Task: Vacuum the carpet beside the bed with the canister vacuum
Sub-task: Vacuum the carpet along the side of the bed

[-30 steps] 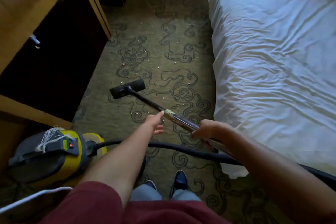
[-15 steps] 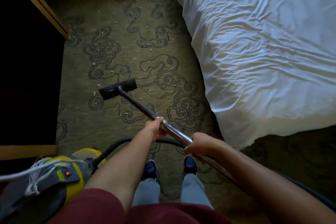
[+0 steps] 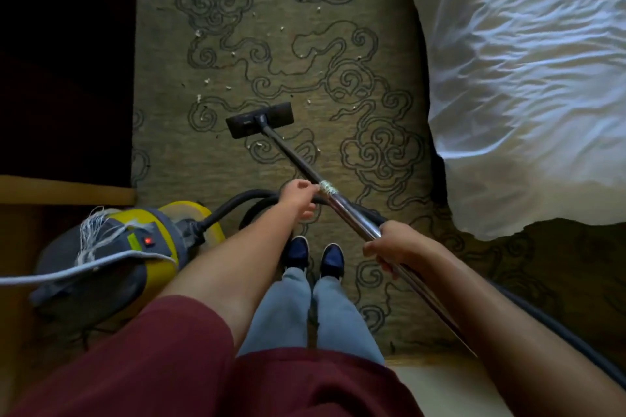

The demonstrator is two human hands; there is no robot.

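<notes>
The olive patterned carpet (image 3: 291, 152) runs between a dark cabinet and the bed (image 3: 525, 78), which has a white sheet. Small pale crumbs lie scattered on it. The black floor head (image 3: 260, 119) of the vacuum rests flat on the carpet, ahead of my feet. Its metal wand (image 3: 349, 210) slants back to the right. My right hand (image 3: 393, 247) grips the wand low down. My left hand (image 3: 299, 196) lies beside the taped joint, fingertips touching the wand, fingers loose. The yellow and grey canister (image 3: 135, 247) stands at my left, its black hose (image 3: 233, 205) curving behind my left arm.
A dark cabinet with wooden edges (image 3: 64, 61) bounds the carpet on the left. A white power cord (image 3: 67, 271) drapes over the canister. My blue shoes (image 3: 315, 254) stand just behind the wand. The sheet's hanging corner (image 3: 481, 223) reaches the floor at the right.
The floor head has drawn back toward my feet and the view has tilted down. My left hand, which gripped the wand half a second ago, has loosened to a fingertip touch.
</notes>
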